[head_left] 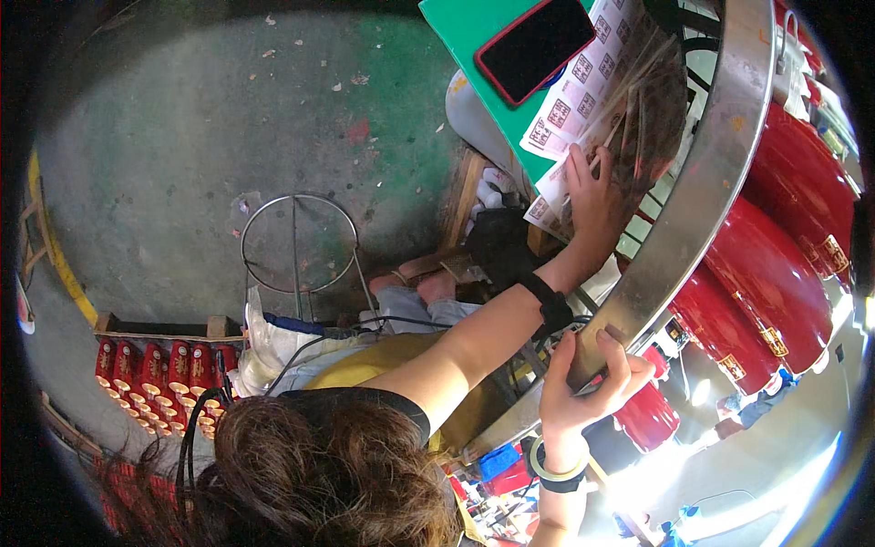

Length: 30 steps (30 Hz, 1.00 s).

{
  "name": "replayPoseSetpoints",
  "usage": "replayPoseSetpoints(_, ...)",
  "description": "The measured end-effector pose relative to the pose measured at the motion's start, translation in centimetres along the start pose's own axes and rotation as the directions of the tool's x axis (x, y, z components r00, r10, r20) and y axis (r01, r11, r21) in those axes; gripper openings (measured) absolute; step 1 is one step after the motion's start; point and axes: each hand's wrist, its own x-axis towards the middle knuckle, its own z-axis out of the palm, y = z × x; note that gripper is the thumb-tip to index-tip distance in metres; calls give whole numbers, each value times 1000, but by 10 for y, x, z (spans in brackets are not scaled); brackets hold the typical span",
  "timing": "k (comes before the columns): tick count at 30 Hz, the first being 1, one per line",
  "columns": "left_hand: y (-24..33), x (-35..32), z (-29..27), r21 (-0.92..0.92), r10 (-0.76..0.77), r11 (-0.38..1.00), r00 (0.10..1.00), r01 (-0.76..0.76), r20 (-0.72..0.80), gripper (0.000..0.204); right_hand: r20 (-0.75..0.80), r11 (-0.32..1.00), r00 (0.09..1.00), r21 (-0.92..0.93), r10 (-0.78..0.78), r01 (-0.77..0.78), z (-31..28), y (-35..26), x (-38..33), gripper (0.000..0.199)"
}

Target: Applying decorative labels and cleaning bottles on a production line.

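Observation:
My left hand [592,196] reaches toward the upper right and rests on white label sheets [583,82] printed with dark square marks, its fingers spread over them. Clear, crinkled plastic film [638,118] covers part of the sheets beside that hand. Under the sheets lies a green board [474,46], and on it a black-screened phone [533,50] in a red case. By the inner edge of a curved metal rail [674,264], my right hand [588,387] is raised with thumb and fingers apart, nothing visible between them. Around its wrist sits a pale ring [558,469].
Beyond the rail stand several large glossy red containers [766,264] with gold emblems. A round metal stool frame [301,196] stands on the grey-green floor [200,155]. Red and gold bottles [164,383] are grouped at the lower left, next to a wooden edge [164,328].

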Motion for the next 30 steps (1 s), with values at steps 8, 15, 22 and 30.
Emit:
replayPoseSetpoints(8, -5, -12, 12, 23, 101, 995, 986, -99, -132, 59, 2, 999, 1000, 34, -23, 23, 2, 2, -3, 49)
replayPoseSetpoints(15, 8, 8, -9, 162, 86, 980, 983, -113, 164, 41, 1, 999, 999, 20, -33, 33, 2, 3, -2, 50)
replayPoseSetpoints(22, -17, 39, 5, -59, -173, 976, 918, 208, 356, 24, 11, 1000, 1000, 27, 4, -5, 0, 1, 0, 44)
replayPoseSetpoints(30, -50, 29, 18, -670, -57, 584, 847, 458, 529, 25, 26, 1000, 1000, 29, -10, 10, -5, 0, 0, 45)
